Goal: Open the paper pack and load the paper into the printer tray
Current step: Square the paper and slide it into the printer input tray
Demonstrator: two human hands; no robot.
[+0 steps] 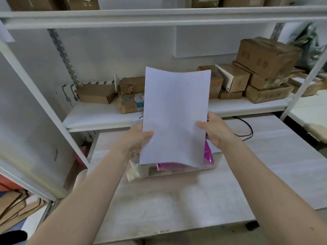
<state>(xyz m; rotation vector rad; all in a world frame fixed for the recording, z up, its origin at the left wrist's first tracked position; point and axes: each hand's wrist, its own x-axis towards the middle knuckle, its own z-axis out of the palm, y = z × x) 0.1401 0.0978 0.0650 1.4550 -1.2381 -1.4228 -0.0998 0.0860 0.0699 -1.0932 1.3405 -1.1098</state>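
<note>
While both bare forearms reach forward from the bottom corners of the view, 2 hands hold a stack of white paper [174,115] upright at the centre. The left hand [137,140] grips the stack's left edge at about 8 o'clock, thumb on the front. The right hand [215,130] grips the right edge at about 4 o'clock, thumb also on the front. The top edge of the stack sags slightly in the middle.

Directly below the stack, at 6 o'clock from it, lies the opened paper pack [169,169] on a pale wood-grain table [177,200]. Its wrapper shows bright pink and clear plastic, and the held paper hides most of it. No printer tray can be made out.

Behind the stack, from 9 o'clock round to 2 o'clock, a white shelf [95,117] carries many brown cardboard boxes [267,57], the tallest pile at 2 o'clock. The paper blocks the view of the middle of this shelf. A black cable [247,128] loops on the table at 3 o'clock, just beyond the right hand. A second white shelf board [159,15] crosses the top at 12 o'clock, with more boxes above. At 8 o'clock, low on the floor, lies flattened brown cardboard [16,207].
</note>
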